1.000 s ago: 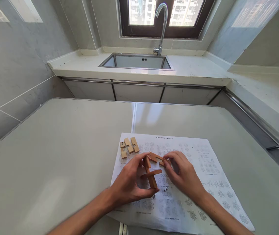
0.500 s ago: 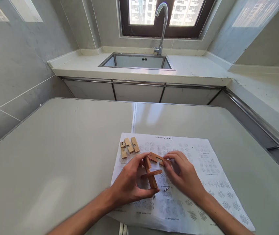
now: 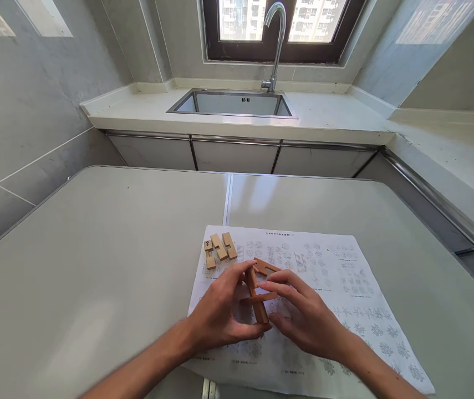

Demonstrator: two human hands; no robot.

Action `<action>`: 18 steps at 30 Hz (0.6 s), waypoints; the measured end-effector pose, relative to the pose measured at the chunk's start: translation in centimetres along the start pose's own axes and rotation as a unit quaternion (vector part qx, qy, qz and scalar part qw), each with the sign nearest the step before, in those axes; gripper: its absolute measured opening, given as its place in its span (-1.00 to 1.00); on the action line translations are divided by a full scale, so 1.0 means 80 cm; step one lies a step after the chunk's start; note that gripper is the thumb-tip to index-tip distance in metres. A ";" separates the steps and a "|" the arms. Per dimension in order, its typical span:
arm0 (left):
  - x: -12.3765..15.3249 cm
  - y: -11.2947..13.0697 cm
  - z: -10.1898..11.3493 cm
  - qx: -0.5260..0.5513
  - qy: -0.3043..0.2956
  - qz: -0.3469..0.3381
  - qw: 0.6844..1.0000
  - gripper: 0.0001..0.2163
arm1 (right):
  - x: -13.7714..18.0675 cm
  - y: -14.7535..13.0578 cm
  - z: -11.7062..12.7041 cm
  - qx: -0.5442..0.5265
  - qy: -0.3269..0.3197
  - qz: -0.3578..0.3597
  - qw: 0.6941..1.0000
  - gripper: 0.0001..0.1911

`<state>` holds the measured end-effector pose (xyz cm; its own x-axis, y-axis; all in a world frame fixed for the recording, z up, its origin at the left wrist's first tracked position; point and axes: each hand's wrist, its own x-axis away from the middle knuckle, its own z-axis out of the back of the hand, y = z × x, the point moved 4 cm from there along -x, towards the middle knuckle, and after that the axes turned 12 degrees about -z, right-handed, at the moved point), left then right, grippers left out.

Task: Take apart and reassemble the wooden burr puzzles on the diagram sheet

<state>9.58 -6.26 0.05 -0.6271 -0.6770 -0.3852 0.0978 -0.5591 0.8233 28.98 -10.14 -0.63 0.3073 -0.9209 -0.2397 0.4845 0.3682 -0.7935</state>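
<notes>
My left hand [image 3: 215, 305] is closed around a brown notched wooden puzzle block [image 3: 260, 313], gripping it upright by its ends between fingers and thumb. A flat wooden puzzle piece [image 3: 266, 297] crosses that block at its middle. My right hand [image 3: 309, 310] reaches in from the right, its fingers and thumb apart; the fingertips are at the block, just above the crosspiece. Behind the fingers is another notched wooden piece [image 3: 265, 267], partly hidden by my right hand. Three paler notched pieces [image 3: 220, 249] lie side by side to the upper left, one marked with a number.
Beneath my hands a large white sheet [image 3: 345, 277] printed with small line diagrams covers part of the pale table [image 3: 116, 249]. A seam runs down the table. Beyond its far edge stand a counter with a sink [image 3: 237, 103] and a tall tap [image 3: 278, 44] below a window.
My right hand has let go of the notched piece at the right and moved left to the block in my left hand. My left hand has hardly moved.
</notes>
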 end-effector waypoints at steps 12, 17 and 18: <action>0.002 -0.003 -0.004 -0.007 -0.020 -0.004 1.000 -0.09 | -0.004 -0.006 0.002 -0.061 -0.006 -0.007 0.998 -0.65; 0.002 -0.003 -0.004 -0.014 -0.023 -0.003 1.000 -0.08 | -0.005 -0.008 0.004 -0.079 -0.011 -0.014 0.997 -0.72; 0.002 -0.003 -0.004 -0.015 -0.025 -0.002 1.000 -0.08 | -0.005 -0.008 0.004 -0.083 -0.013 -0.016 0.996 -0.74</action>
<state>9.70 -6.36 -0.29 -0.6655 -0.6498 -0.3672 0.1175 -0.5770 0.8082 28.86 -9.96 0.15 0.3162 -0.9276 -0.1988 0.3536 0.3097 -0.8826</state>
